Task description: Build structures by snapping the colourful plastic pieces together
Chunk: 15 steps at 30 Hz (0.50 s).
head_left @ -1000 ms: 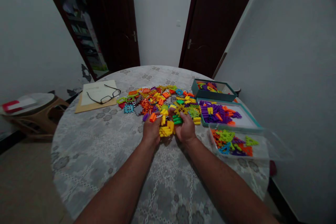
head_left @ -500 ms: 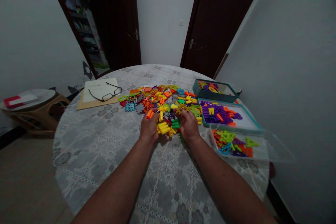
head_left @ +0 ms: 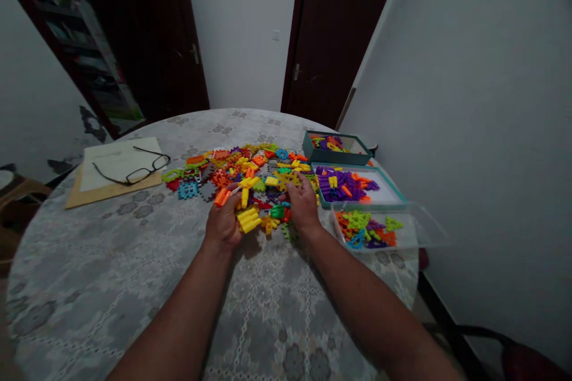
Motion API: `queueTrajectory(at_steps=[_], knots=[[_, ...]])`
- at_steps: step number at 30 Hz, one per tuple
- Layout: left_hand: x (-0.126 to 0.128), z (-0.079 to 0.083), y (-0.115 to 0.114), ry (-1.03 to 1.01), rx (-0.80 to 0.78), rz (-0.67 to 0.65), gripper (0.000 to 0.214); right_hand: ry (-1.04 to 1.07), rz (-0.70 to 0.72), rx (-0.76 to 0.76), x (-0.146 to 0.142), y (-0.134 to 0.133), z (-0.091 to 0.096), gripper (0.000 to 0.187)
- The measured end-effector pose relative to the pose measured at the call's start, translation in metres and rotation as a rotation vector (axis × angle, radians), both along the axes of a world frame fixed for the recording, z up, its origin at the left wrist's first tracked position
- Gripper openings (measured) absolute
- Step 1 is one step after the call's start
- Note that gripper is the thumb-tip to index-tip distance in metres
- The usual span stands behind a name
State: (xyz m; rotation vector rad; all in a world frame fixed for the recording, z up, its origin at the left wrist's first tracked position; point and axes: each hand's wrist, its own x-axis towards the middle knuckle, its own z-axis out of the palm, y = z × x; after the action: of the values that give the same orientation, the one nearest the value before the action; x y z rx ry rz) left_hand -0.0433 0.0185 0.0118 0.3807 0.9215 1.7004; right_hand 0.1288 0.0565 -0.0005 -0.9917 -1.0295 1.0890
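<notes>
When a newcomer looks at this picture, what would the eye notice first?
Probably the heap of bright pieces in the middle, with the left hand and right hand at its near edge. Then, perhaps, the purple pieces in the tray on the right, and the glasses on the paper at the left.

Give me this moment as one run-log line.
left hand: holding yellow pieces, orange pieces | right hand: holding mustard piece | beyond: mixed pile | table right: clear box | table left: glasses
</notes>
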Motion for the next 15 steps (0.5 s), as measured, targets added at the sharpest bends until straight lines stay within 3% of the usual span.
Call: queueTrajectory(at_steps=[5,10,15], knots=[[0.004,-0.003,-0.002,0.006,-0.006,-0.061,0.049,-0.256,0.101,0.017,0.023,0.002,0.029,0.052],[0.010,-0.001,-0.005,0.005,-0.016,-0.095,0.048,-0.352,0.283,-0.101,0.063,0.040,0.048,0.039],[0.008,-0.002,-0.005,0.010,-0.052,-0.125,0.050,-0.285,0.006,-0.209,0.094,0.105,0.076,0.053]])
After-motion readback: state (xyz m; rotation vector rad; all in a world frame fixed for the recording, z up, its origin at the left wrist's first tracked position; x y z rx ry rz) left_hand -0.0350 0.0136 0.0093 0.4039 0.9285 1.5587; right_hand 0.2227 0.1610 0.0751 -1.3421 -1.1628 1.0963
